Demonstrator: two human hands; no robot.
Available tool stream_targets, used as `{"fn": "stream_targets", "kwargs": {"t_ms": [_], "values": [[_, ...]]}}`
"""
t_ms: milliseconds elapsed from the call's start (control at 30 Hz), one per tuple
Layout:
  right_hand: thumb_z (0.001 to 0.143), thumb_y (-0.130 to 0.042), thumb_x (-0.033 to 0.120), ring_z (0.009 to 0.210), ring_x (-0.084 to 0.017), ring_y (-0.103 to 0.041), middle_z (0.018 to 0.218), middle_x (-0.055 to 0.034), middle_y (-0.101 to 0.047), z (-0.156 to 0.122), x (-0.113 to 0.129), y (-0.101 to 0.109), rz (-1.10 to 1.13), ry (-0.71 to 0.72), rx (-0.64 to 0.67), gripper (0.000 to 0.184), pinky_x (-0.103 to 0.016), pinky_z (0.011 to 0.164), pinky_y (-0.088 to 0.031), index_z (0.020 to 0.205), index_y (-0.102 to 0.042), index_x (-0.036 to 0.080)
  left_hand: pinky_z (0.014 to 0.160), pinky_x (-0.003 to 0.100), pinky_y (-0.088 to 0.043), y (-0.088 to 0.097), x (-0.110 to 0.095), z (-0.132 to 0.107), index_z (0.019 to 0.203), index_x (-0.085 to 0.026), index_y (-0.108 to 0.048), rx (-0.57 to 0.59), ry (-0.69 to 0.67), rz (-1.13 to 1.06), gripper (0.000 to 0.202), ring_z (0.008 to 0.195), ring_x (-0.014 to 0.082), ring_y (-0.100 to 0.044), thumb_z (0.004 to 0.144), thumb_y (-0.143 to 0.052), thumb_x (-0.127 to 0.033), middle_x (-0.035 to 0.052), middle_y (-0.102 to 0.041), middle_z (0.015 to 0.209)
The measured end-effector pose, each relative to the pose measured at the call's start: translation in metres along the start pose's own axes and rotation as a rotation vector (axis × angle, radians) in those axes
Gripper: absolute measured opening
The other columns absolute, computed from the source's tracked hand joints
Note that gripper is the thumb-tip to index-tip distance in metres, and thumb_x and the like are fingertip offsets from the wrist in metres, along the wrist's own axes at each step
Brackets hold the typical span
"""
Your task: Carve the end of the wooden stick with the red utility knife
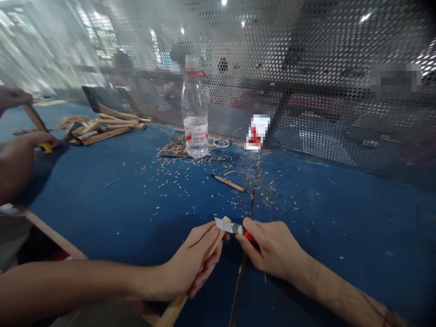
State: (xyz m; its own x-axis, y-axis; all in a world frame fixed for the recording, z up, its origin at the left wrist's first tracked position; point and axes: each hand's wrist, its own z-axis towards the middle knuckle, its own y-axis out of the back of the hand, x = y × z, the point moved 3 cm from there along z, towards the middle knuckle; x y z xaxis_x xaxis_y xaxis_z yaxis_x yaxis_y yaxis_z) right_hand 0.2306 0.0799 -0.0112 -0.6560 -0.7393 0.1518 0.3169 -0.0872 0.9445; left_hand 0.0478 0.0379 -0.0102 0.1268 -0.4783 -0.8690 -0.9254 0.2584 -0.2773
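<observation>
Running up from the bottom edge is a pale wooden stick, with my left hand wrapped round it near its upper end. My right hand grips a knife by its red handle. The broad blade points left and lies across the stick's tip, close to my left thumb. Most of the handle is hidden inside my right fist. Beyond my hands, a thin wooden stick with a dark end lies on the blue table among scattered wood shavings.
A clear bottle with a little liquid stands beyond the shavings, beside a dark sheet. Wood pieces are piled at the back left. Another person's hands hold a stick at far left. A perforated metal screen borders the table's back.
</observation>
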Motion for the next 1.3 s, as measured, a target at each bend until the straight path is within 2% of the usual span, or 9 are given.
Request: {"fn": "stream_targets", "kwargs": {"t_ms": [100,267,333,400,567,667,833,1067,1300], "values": [[0.109,-0.034,0.04,0.053,-0.019,-0.066,0.069,-0.0029,-0.073,0.003,-0.01,-0.002,-0.061,-0.022,0.028,0.034,-0.032,0.052,-0.018,0.092,-0.058,0.022,0.024,0.015,-0.031,0.0,0.0,0.0,0.102,-0.024,-0.05,0.007,-0.014,-0.002,0.052,0.029,0.0045,-0.025,0.09,-0.058,-0.074,-0.0128,-0.044,0.056],[0.108,-0.031,0.041,0.046,-0.018,-0.061,0.056,-0.0005,-0.066,0.004,-0.041,0.001,-0.107,-0.244,-0.026,0.035,-0.03,0.052,-0.022,0.088,-0.054,0.024,0.025,0.015,-0.031,-0.001,-0.005,-0.002,0.103,-0.023,-0.053,0.041,-0.005,0.021,0.059,0.029,0.0041,-0.027,0.086,-0.059,-0.079,-0.0117,-0.043,0.057],[0.107,-0.03,0.042,0.046,-0.018,-0.06,0.055,0.0004,-0.064,0.004,-0.044,0.004,-0.075,-0.28,-0.041,0.034,-0.03,0.052,-0.024,0.086,-0.051,0.026,0.025,0.014,-0.031,-0.001,-0.006,-0.003,0.104,-0.023,-0.053,0.03,0.002,0.031,0.058,0.03,0.0042,-0.027,0.087,-0.058,-0.078,-0.0118,-0.044,0.057],[0.107,-0.03,0.039,0.046,-0.018,-0.06,0.055,0.0017,-0.063,0.003,-0.035,0.006,-0.01,-0.244,-0.035,0.032,-0.03,0.052,-0.025,0.085,-0.047,0.027,0.025,0.014,-0.031,-0.001,-0.006,-0.002,0.106,-0.023,-0.052,0.017,0.012,0.028,0.055,0.03,0.0043,-0.026,0.089,-0.056,-0.076,-0.0124,-0.044,0.057],[0.108,-0.032,0.035,0.046,-0.017,-0.06,0.058,0.0032,-0.065,0.001,0.006,0.006,0.124,-0.077,0.042,0.027,-0.031,0.051,-0.026,0.086,-0.045,0.028,0.025,0.016,-0.029,0.002,-0.001,0.001,0.108,-0.023,-0.05,0.001,0.03,-0.001,0.049,0.029,0.0051,-0.027,0.093,-0.055,-0.07,-0.0122,-0.046,0.057],[0.108,-0.033,0.036,0.045,-0.017,-0.059,0.059,0.0034,-0.065,0.0,0.015,0.005,0.13,-0.051,0.059,0.026,-0.032,0.05,-0.023,0.086,-0.045,0.028,0.024,0.016,-0.027,0.003,0.003,0.003,0.105,-0.024,-0.05,0.03,0.051,-0.037,0.054,0.026,0.0047,-0.026,0.088,-0.062,-0.073,-0.012,-0.048,0.056],[0.108,-0.034,0.038,0.045,-0.018,-0.058,0.059,0.0024,-0.065,0.001,0.011,0.004,0.101,-0.047,0.06,0.028,-0.033,0.05,-0.021,0.086,-0.048,0.027,0.024,0.017,-0.031,0.005,0.006,0.005,0.097,-0.025,-0.05,0.018,0.079,-0.055,0.065,0.027,0.0054,-0.028,0.075,-0.068,-0.083,-0.0122,-0.048,0.053],[0.109,-0.03,0.041,0.048,-0.015,-0.055,0.066,0.0006,-0.068,0.001,0.002,-0.001,-0.01,-0.023,0.086,0.036,-0.033,0.051,-0.017,0.09,-0.056,0.024,0.024,0.018,-0.031,0.006,0.007,0.004,0.096,-0.025,-0.051,0.012,0.113,-0.043,0.057,0.028,0.0072,-0.028,0.08,-0.065,-0.078,-0.0114,-0.046,0.051],[0.111,-0.026,0.044,0.049,-0.015,-0.056,0.067,-0.0008,-0.069,0.0,-0.008,-0.003,-0.096,-0.007,0.048,0.045,-0.032,0.051,-0.016,0.094,-0.06,0.022,0.024,0.017,-0.032,0.005,0.004,0.006,0.092,-0.024,-0.052,0.073,0.061,-0.088,0.052,0.027,0.0068,-0.026,0.087,-0.062,-0.074,-0.0121,-0.043,0.048]]}}
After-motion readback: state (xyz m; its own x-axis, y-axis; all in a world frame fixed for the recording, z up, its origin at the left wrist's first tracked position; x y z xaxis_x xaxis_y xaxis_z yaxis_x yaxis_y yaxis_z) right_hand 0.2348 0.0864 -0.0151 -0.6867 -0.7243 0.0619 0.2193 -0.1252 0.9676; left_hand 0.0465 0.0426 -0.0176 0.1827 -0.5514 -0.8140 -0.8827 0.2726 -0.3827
